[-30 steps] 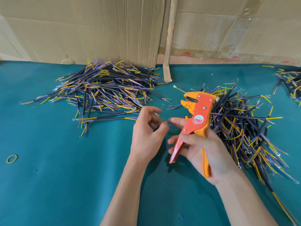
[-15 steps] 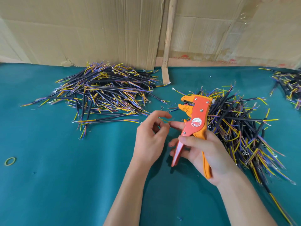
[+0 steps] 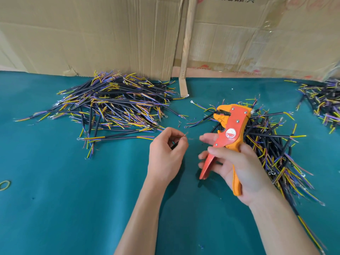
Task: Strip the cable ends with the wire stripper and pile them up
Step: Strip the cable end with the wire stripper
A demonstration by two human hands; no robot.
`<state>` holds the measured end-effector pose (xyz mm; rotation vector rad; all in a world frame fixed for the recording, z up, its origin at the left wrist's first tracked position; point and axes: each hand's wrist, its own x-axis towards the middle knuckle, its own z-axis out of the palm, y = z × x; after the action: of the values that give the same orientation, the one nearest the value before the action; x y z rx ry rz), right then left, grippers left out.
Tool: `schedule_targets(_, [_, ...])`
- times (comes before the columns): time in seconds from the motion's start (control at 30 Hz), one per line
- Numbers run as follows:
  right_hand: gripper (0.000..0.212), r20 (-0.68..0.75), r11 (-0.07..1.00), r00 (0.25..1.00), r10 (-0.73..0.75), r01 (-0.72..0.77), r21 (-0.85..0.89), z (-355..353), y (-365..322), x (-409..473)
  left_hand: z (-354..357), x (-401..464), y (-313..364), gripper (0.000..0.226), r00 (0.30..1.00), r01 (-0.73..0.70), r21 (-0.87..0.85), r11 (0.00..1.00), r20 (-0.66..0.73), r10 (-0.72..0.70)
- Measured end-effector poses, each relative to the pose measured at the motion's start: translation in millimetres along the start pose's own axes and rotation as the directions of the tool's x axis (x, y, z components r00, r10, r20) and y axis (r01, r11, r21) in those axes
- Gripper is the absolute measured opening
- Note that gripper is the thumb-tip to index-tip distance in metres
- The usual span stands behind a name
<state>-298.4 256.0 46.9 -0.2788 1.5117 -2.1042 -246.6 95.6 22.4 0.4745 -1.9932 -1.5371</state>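
Note:
My right hand (image 3: 233,166) grips an orange and red wire stripper (image 3: 229,133) by its handles, jaws pointing up and left. My left hand (image 3: 165,150) pinches a thin cable (image 3: 184,134) between thumb and fingers; only its bare stripped tip shows above the fingertips, a short way left of the stripper. A big pile of black cables with yellow, blue and purple wire ends (image 3: 114,103) lies on the green table (image 3: 55,199) at the back left. A second pile of the same cables (image 3: 272,140) lies behind and right of my right hand.
A wall of cardboard (image 3: 110,34) with a wooden slat (image 3: 185,52) closes the back of the table. A third cable pile (image 3: 323,100) sits at the far right edge. A yellow-green rubber band (image 3: 4,184) lies at the left edge.
My hands have drawn apart: the left one has moved left, away from my right fingers. The stripper has stayed in my right hand. The view has shifted.

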Motion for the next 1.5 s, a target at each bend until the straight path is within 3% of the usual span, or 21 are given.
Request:
schedule_targets(0.1, [0.020,-0.150,0.984,0.988,0.030,-0.055,-0.168,12,-6,15,-3,0,2,0.017,1.000,0.012,-0.036,0.999,0.011,-0.011])
schedule_targets(0.2, [0.014,-0.108,0.970,0.993,0.051,-0.075,-0.233,29,-4,29,-8,-1,4,0.014,0.999,0.015,-0.075,0.997,0.036,-0.012])
schedule_targets(0.37, [0.016,-0.112,0.941,0.993,-0.048,0.008,-0.338,40,3,40,-14,1,2,0.005,0.997,0.031,-0.153,0.988,0.078,-0.019])
schedule_targets(0.5, [0.020,-0.116,0.954,0.993,-0.025,-0.011,-0.298,40,0,42,-15,4,-3,0.012,0.994,0.031,-0.154,0.988,0.110,-0.014])
schedule_targets(0.73, [0.020,-0.171,0.989,0.985,-0.005,-0.020,-0.146,38,8,39,-14,3,2,0.021,0.976,0.086,-0.351,0.932,0.218,-0.009])
schedule_targets(0.87, [0.021,-0.166,0.998,0.986,0.030,-0.040,-0.057,37,11,37,-14,2,5,0.013,0.964,0.138,-0.352,0.926,0.261,-0.045])
schedule_targets(1.03, [0.019,-0.172,0.998,0.985,0.004,-0.016,-0.068,37,14,37,-6,1,2,0.017,0.995,0.029,-0.281,0.959,0.099,-0.001])
schedule_targets(1.17, [0.017,-0.181,0.999,0.983,0.029,-0.033,-0.019,39,13,37,-4,3,-3,0.016,0.998,0.059,-0.199,0.978,-0.012,-0.063])
schedule_targets(1.37, [0.017,-0.178,0.999,0.983,0.052,-0.053,0.003,36,11,37,-4,2,-2,0.015,0.996,0.082,-0.203,0.976,-0.006,-0.085])
schedule_targets(1.5, [0.014,-0.126,0.988,0.981,0.144,-0.136,0.070,29,6,32,-5,2,-2,0.015,0.998,0.053,-0.214,0.975,-0.010,-0.057])
